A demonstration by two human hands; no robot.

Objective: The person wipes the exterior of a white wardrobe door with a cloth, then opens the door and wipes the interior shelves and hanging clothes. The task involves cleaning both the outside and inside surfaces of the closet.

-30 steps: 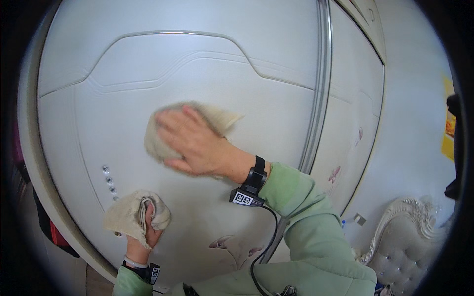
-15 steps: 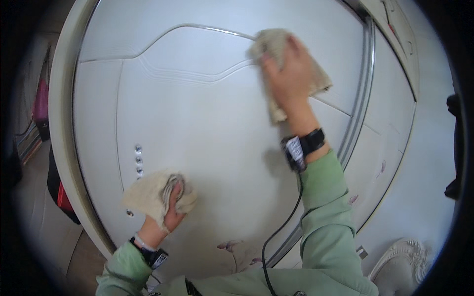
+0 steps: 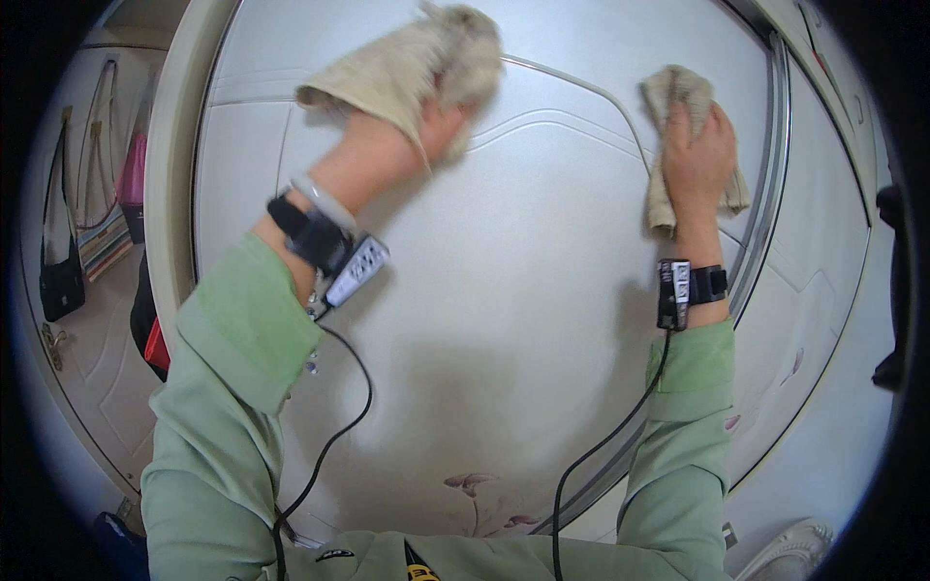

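Note:
A beige cloth (image 3: 397,73) is bunched in my left hand (image 3: 402,145), high on the left half of a white sliding wardrobe door (image 3: 484,281). The hand is closed, its fingers partly hidden by the cloth and slightly blurred. At the upper right, my right hand (image 3: 699,160) presses a second beige cloth (image 3: 676,87) against the same door, fingers together over the fabric. This cloth hangs out below and beside the hand, near the door's right edge. Curved moulding lines run across the panel between both hands.
A silver vertical rail (image 3: 777,126) borders the door at right, and a pale frame (image 3: 184,145) at left. Black cables (image 3: 354,416) trail from both wrist devices. A black bag (image 3: 62,281) hangs at far left. A carved white chair or headboard (image 3: 790,552) stands lower right.
My left hand has risen from the lower left to the upper part of the door with its cloth. In view, the right hand and its cloth have shifted rightward. The camera view has shifted.

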